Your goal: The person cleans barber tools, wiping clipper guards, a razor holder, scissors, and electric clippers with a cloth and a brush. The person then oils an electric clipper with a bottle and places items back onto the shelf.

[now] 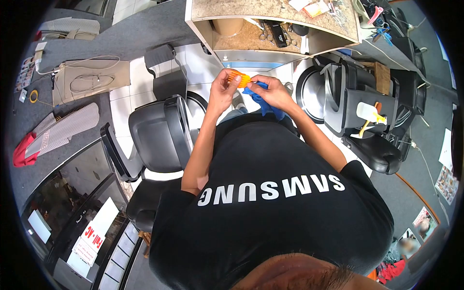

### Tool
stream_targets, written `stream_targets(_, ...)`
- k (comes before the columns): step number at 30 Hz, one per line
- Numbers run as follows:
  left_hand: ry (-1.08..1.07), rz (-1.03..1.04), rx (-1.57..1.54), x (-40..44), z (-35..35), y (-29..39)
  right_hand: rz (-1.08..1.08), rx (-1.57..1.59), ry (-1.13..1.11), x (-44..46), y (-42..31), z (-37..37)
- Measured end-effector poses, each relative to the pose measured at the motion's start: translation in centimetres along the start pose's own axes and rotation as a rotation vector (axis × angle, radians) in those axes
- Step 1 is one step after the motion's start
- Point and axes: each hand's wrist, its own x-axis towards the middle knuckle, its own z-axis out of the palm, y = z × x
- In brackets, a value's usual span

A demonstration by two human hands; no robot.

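Note:
In front of my waist, both hands meet on a small orange comb [240, 79] with a row of ridges or teeth. My left hand [223, 92] is closed, pinching the comb's left part between thumb and fingers. Beside it, my right hand [276, 92] is closed on a crumpled blue cloth [261, 99], with its fingertips at the comb's right end. The cloth hangs down below the fingers, and some of it is hidden behind the hand.
A counter [270, 8] stands ahead, with scissors [264, 36] and a black case [279, 35] on its open shelf. Black salon chairs flank me, one at left [157, 135] and one at right [336, 106]. A white-and-yellow item [368, 113] lies on the right-hand chair.

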Motion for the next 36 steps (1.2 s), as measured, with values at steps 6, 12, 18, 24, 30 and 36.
stream_targets(6,-0.006,-0.006,0.003,0.1,0.1,0.2,-0.019,-0.017,0.011,0.1,0.2,0.0)
stream_targets(12,-0.007,0.002,0.003,0.2,0.2,0.2,-0.055,-0.002,0.069,0.2,0.6,0.0)
stream_targets(18,-0.021,-0.017,-0.022,0.2,0.4,0.0,-0.066,0.012,0.114,0.1,0.3,0.0)
stream_targets(24,-0.010,-0.020,-0.026,0.1,0.5,-0.1,-0.042,0.008,0.083,0.0,0.3,0.0)
stream_targets(30,0.013,0.021,0.008,-0.1,0.6,0.2,-0.017,0.037,0.026,-0.2,0.0,0.1)
stream_targets(36,0.078,0.002,0.024,0.1,0.1,-0.2,-0.011,0.033,-0.004,-0.4,-0.9,-0.1)
